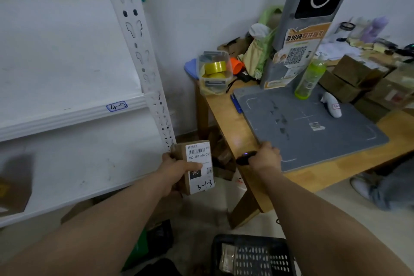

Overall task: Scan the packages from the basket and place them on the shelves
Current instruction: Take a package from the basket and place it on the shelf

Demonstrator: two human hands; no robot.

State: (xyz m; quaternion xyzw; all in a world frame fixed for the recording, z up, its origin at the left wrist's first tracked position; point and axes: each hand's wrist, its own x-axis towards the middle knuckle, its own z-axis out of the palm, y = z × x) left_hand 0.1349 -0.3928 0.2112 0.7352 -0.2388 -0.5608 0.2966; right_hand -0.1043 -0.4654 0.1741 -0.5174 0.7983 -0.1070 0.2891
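White metal shelving [67, 116] fills the left side, and one shelf edge carries a handwritten tag reading "4-2" [116, 106]. A blurred brown cardboard item [13, 186] lies on the shelf below.

Just right of the shelving's upright, the left hand [177, 170] grips a small cardboard package [197, 167] in the air. The fingers wrap its far side and the thumb is pressed across its front. The package is a plain brown box, held upright. Its white label shows a barcode, the printed code "150-150-A26-050", a black square reading "150", a small QR code and "3-1-3" written by hand at the bottom.

Beside it the right hand [266, 157] is curled round a black handheld scanner [246, 157], which shows a small bluish light and points toward the package.

Below, a black mesh basket [257, 238] holds a clear-wrapped packet [227, 257].

To the right, a wooden table [226, 119] bears a clear tub of yellow tape rolls [215, 69], a grey scanning pad [309, 123], a green bottle [310, 78] and stacked cardboard boxes [358, 74].
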